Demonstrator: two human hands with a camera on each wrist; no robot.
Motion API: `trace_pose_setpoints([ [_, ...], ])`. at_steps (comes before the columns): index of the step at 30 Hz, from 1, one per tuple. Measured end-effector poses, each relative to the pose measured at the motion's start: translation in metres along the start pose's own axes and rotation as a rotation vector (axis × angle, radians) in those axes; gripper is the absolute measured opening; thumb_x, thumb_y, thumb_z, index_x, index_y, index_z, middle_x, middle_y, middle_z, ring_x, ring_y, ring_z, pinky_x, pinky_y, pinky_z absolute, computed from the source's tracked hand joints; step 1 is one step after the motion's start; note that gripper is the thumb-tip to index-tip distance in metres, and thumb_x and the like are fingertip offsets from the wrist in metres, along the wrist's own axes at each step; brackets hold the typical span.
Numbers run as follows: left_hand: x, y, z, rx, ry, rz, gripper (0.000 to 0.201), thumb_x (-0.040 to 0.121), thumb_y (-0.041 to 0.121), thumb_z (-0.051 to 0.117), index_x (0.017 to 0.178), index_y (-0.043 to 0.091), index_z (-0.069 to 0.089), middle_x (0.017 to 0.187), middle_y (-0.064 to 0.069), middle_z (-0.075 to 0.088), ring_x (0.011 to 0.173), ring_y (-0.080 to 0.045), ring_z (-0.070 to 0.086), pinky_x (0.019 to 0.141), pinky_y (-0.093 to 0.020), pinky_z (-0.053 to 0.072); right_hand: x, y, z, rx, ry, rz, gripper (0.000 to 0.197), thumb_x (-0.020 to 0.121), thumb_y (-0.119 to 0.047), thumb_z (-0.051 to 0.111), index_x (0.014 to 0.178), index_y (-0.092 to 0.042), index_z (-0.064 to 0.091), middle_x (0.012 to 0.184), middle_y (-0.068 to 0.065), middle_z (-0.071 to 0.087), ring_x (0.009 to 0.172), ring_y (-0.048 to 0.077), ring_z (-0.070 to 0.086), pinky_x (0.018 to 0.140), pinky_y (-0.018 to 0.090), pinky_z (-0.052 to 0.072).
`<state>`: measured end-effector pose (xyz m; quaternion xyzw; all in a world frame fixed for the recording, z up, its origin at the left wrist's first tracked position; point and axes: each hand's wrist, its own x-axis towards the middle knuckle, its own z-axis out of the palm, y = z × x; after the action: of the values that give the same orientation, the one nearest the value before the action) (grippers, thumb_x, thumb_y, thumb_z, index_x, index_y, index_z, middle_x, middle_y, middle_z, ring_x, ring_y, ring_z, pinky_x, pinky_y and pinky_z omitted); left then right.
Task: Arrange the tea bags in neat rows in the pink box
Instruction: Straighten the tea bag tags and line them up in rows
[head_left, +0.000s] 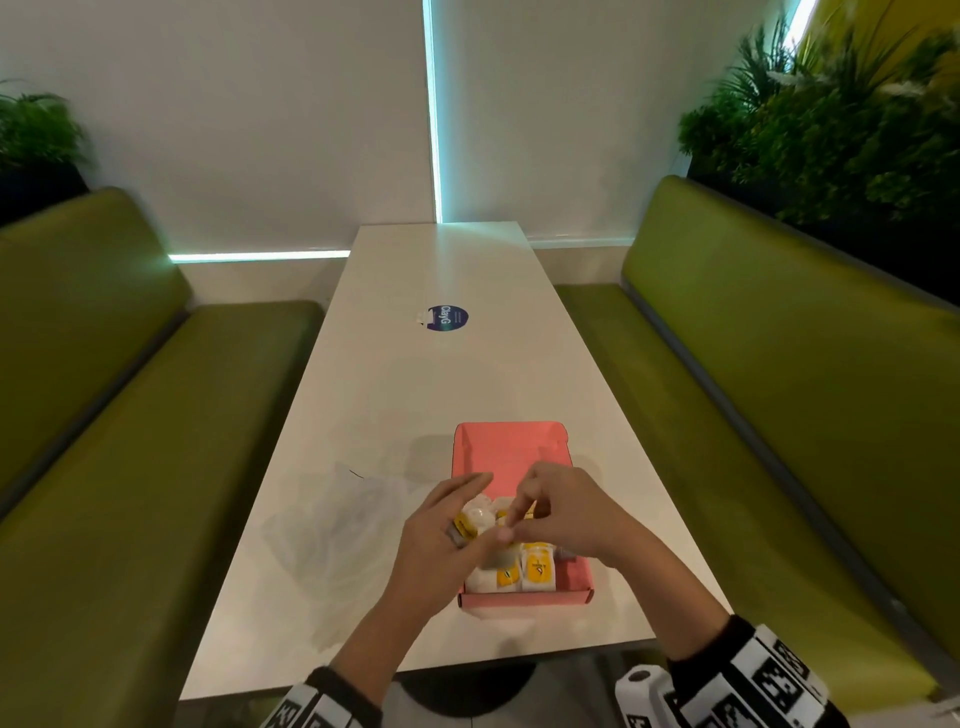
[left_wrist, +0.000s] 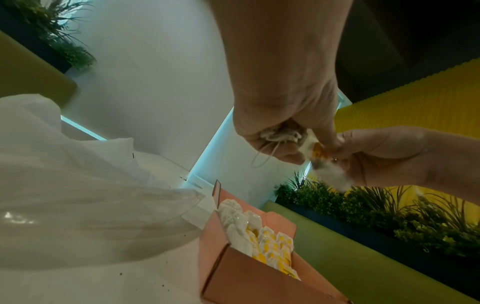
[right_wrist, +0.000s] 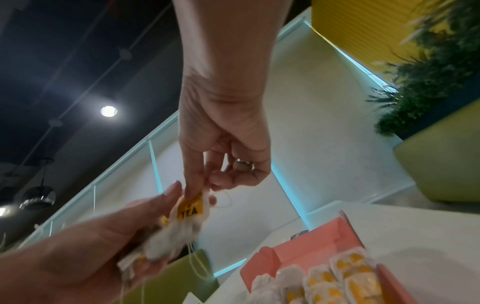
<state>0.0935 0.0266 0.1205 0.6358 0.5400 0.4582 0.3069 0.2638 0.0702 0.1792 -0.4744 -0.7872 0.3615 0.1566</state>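
The pink box (head_left: 511, 444) lies open on the white table (head_left: 415, 384). Tea bags with yellow tags (head_left: 524, 571) stand in rows at its near end; the far half is bare. Above the box my left hand (head_left: 470, 499) holds a loose bunch of tea bags (left_wrist: 281, 133) with their strings hanging. My right hand (head_left: 519, 512) pinches one tea bag from that bunch by its yellow "TEA" tag (right_wrist: 191, 209). In the right wrist view the rows of bags (right_wrist: 337, 283) sit below both hands.
A crumpled clear plastic bag (head_left: 337, 525) lies left of the box. A round blue sticker (head_left: 448, 317) marks the table further back. Green benches (head_left: 130, 467) run along both sides, with plants (head_left: 831, 119) behind them.
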Motion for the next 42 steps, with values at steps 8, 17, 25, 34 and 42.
trace_pose_setpoints([
  [8,-0.003,-0.003,0.004,-0.022,0.017,-0.008,0.028,0.078,0.036,0.068,0.070,0.010,0.066,0.066,-0.007,0.061,0.061,-0.019,0.057,0.058,-0.029,0.048,-0.001,0.001,0.000,0.278,0.092,0.013,0.015,0.076,-0.020,0.075,0.079,-0.028,0.062,0.098,-0.008,0.057,0.072,0.008,0.052,0.068,0.022,0.045],
  [17,-0.001,-0.002,0.002,-0.044,0.057,-0.060,0.033,0.072,0.042,0.070,0.105,0.036,0.066,0.103,0.019,0.062,0.089,-0.003,0.063,0.074,-0.023,0.054,0.004,0.006,0.004,0.181,0.336,-0.002,0.021,0.074,-0.015,0.077,0.064,-0.027,0.062,0.085,-0.008,0.054,0.073,0.013,0.054,0.070,0.025,0.046],
  [25,-0.001,0.000,0.002,-0.013,0.053,-0.096,0.012,0.082,0.018,0.070,0.080,0.030,0.067,0.063,0.016,0.062,0.061,-0.008,0.059,0.056,-0.018,0.047,0.001,0.005,0.002,0.137,0.115,-0.022,0.019,0.076,-0.020,0.076,0.079,-0.033,0.062,0.099,-0.009,0.052,0.072,0.004,0.051,0.069,0.016,0.044],
  [34,-0.001,0.005,-0.001,-0.089,0.052,-0.160,0.006,0.086,0.016,0.065,0.085,0.010,0.067,0.062,0.005,0.063,0.049,-0.007,0.056,0.047,-0.014,0.043,0.003,0.013,0.005,0.167,0.200,-0.058,0.027,0.076,-0.013,0.075,0.068,-0.036,0.062,0.103,-0.004,0.056,0.073,0.000,0.052,0.066,0.010,0.043],
  [42,0.000,0.008,-0.001,-0.096,0.116,-0.176,0.005,0.086,0.014,0.065,0.082,0.016,0.066,0.065,-0.002,0.064,0.048,-0.005,0.056,0.046,-0.013,0.043,-0.002,0.014,0.003,0.186,0.103,-0.035,0.016,0.080,-0.022,0.071,0.081,-0.032,0.058,0.108,-0.009,0.054,0.081,0.009,0.058,0.075,0.022,0.050],
])
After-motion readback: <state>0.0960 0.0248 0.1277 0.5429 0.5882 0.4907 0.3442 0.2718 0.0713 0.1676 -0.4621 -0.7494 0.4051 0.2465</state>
